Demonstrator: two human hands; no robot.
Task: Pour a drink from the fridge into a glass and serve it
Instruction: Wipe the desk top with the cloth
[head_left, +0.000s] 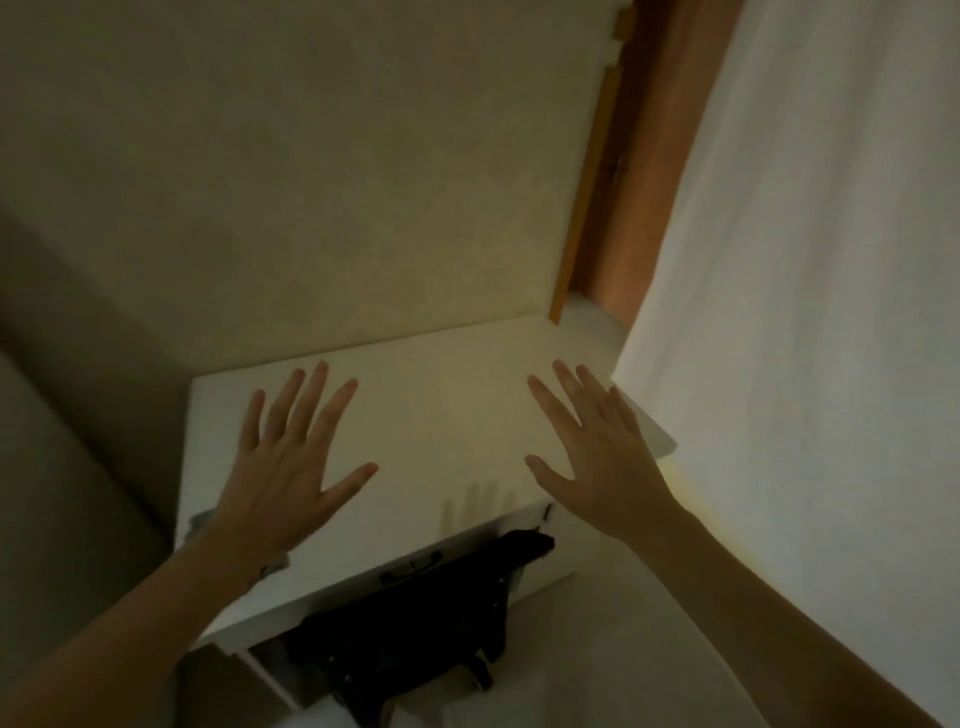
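My left hand (291, 457) and my right hand (597, 452) are both held out flat with fingers spread, palms down, over the top of a low white cabinet (447, 415). Neither hand holds anything. I cannot tell whether the palms touch the surface. No fridge, drink or glass is in view. The light is dim.
A beige wall (337, 182) rises behind the cabinet. A white curtain (805, 312) hangs at the right, with a wooden frame (597, 171) beside it. A black bag (415, 623) hangs out of the cabinet's front below a drawer handle (410, 566).
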